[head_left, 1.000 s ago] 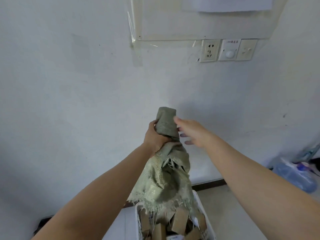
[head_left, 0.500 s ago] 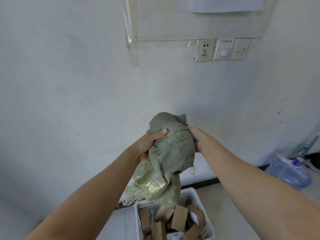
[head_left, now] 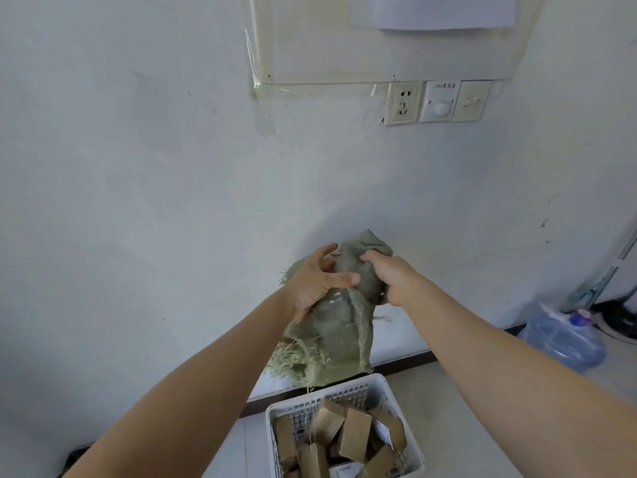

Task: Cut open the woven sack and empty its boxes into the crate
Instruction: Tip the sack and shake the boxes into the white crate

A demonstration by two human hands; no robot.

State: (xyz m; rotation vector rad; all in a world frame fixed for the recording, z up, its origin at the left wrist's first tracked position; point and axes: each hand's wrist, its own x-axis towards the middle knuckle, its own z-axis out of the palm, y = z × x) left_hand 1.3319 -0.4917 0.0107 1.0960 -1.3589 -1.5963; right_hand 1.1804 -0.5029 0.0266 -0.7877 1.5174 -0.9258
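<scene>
The left hand point(head_left: 319, 281) grips the limp green sack point(head_left: 339, 326) held above the crate point(head_left: 344, 398) of brown boxes point(head_left: 355, 438); the right hand point(head_left: 389, 277) clutches its bunched top, apparently empty now.

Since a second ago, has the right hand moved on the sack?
Yes. The right hand was open beside the woven sack; now it grips the top, lower relative to the wall socket.
</scene>
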